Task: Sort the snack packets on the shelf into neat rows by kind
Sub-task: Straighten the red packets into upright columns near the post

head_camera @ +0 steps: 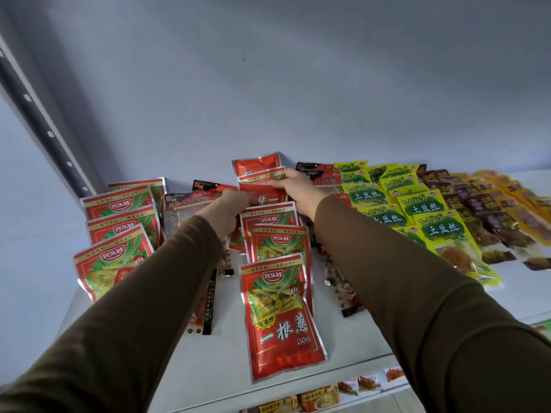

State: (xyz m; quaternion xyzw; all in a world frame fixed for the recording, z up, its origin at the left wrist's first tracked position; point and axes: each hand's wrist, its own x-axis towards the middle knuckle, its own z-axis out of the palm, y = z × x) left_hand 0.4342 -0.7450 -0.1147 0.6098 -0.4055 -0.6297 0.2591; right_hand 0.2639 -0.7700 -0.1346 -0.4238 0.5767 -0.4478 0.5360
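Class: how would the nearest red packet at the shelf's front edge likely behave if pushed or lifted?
The nearest red packet looks glossy, so it probably slides easily on the smooth shelf. Its crinkled foil suggests it is floppy and light. Lying flat, it should not roll.

You are looking at glossy red foil-plastic snack packets (281, 317) with crinkled silver edges, shiny yellow-green plastic packets (441, 234) and dark brown glossy packets (489, 222), all on a smooth matt white shelf (226, 368). Your brown sleeves (417, 308) look like soft matt cloth.
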